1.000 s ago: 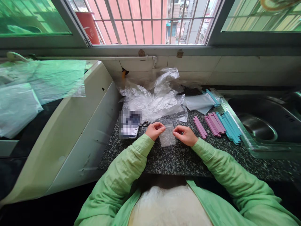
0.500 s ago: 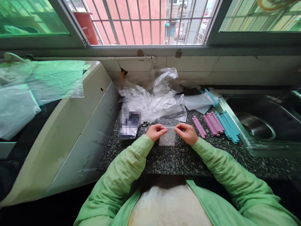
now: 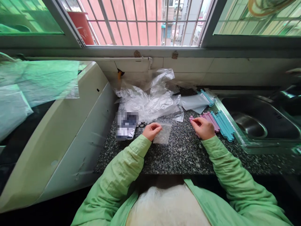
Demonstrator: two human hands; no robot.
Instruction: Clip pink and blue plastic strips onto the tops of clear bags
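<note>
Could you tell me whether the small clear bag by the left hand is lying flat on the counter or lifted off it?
Lying flat: the small clear bag rests on the speckled counter, left hand touching its edge.

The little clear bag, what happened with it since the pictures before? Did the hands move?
The right hand let go of the little clear bag and moved off to the right, onto the pink clips. The left hand stayed holding the bag's left edge on the speckled counter. The blue clips, crumpled plastic and sink lie as before.
</note>
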